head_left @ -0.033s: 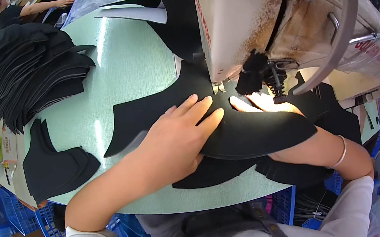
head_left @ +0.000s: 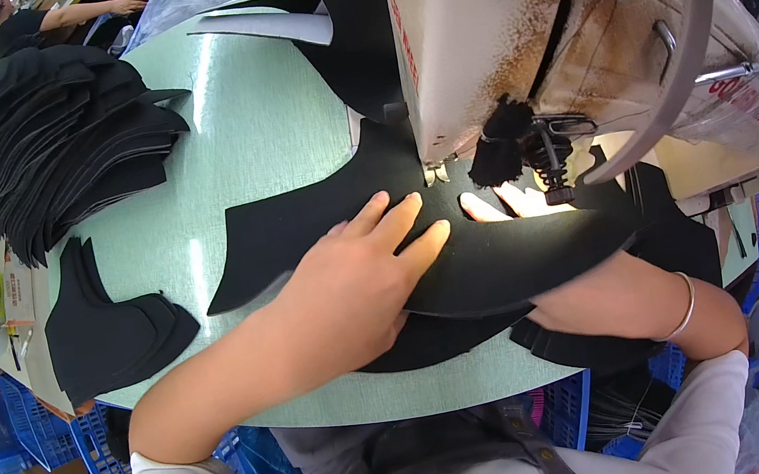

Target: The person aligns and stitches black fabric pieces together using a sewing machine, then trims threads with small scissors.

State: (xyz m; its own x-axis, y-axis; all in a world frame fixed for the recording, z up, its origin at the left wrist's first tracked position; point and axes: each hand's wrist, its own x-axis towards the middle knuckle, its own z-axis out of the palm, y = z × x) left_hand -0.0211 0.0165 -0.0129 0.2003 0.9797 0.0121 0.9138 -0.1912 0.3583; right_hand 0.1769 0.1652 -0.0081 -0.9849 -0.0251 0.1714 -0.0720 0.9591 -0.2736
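A curved black fabric panel [head_left: 506, 265] lies under the presser foot [head_left: 435, 174] of a worn, pale sewing machine [head_left: 475, 27]. My left hand [head_left: 346, 278] rests on the panel just left of the foot, fingers stretched and spread. My right hand [head_left: 526, 201] reaches under the panel's near flap, which covers its back. Its fingertips come out past the flap's far edge, right of the foot, extended and slightly apart under a bright lamp glow. More black fabric [head_left: 448, 339] shows beneath the panel, near the table's front edge.
A tall stack of black cut pieces [head_left: 66, 130] stands at the far left, with a smaller pile [head_left: 117, 329] nearer. Black pieces lie right of my wrist. Blue baskets [head_left: 36, 419] stand beside the light green table [head_left: 265, 105]. A co-worker's arm [head_left: 91, 12] is at the back left.
The panel's near flap has swung slightly to the right and now covers a little more of my right hand. My left hand has barely moved.
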